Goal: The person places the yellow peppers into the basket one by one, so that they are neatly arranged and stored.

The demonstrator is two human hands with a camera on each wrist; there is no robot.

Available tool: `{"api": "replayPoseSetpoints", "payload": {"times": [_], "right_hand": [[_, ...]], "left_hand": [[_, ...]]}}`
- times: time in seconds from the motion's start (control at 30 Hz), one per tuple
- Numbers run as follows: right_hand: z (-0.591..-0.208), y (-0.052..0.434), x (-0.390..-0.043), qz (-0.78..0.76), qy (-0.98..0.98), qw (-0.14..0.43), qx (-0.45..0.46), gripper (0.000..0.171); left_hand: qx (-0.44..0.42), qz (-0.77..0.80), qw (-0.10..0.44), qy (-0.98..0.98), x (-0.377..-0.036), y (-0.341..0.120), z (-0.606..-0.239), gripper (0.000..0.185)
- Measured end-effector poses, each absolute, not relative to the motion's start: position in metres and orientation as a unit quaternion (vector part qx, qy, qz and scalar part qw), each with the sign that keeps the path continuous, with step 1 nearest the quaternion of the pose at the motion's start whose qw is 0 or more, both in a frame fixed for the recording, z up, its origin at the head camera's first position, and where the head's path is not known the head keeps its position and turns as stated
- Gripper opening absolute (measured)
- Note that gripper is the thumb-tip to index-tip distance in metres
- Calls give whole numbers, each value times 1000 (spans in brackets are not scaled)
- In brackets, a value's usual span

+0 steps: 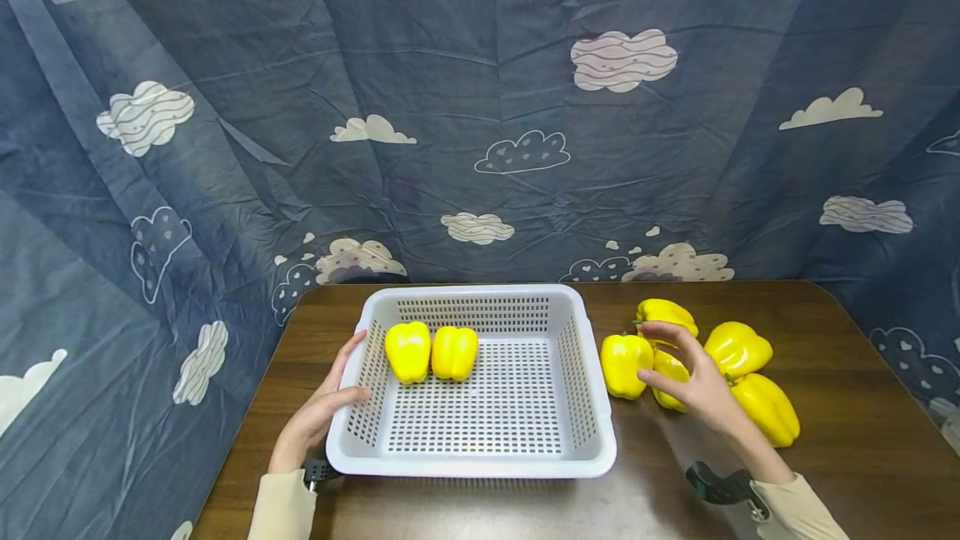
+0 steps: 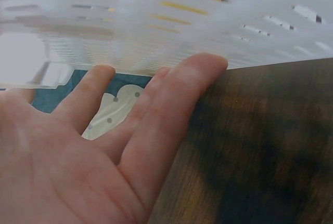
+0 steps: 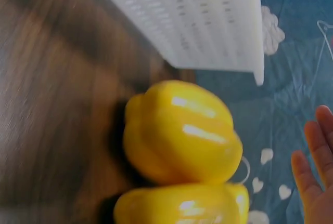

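My left hand [image 1: 322,415] rests with straight fingers against the left wall of the white basket [image 1: 472,461], low in the centre of the head view on the tabletop [image 1: 840,473]. Two yellow peppers [image 1: 431,352] sit in its upper left corner. My right hand [image 1: 693,377], fingers spread, reaches the nearest pepper [image 1: 624,363] just right of the basket; I cannot tell whether it touches.

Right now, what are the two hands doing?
Left hand: open, fingers resting on the white basket.
Right hand: open, reaching to a yellow pepper, not gripping it.
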State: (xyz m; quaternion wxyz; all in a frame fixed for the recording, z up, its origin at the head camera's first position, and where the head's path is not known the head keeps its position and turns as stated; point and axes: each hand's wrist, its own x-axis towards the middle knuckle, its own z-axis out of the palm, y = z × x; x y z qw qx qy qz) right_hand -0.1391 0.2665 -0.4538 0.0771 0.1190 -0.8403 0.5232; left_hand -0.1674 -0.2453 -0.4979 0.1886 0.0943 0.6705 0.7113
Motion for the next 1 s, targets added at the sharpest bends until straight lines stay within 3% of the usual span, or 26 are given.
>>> {"api": "replayPoseSetpoints", "payload": {"times": [0.4,1.0], "right_hand": [[-471,294,-129,505,-850,94,120,58],[-484,316,-129,477,-875,60,66,67]], "left_hand": [[98,715,190,666,-167,-246,-498,85],[102,714,188,667,-168,-246,-498,85]]}}
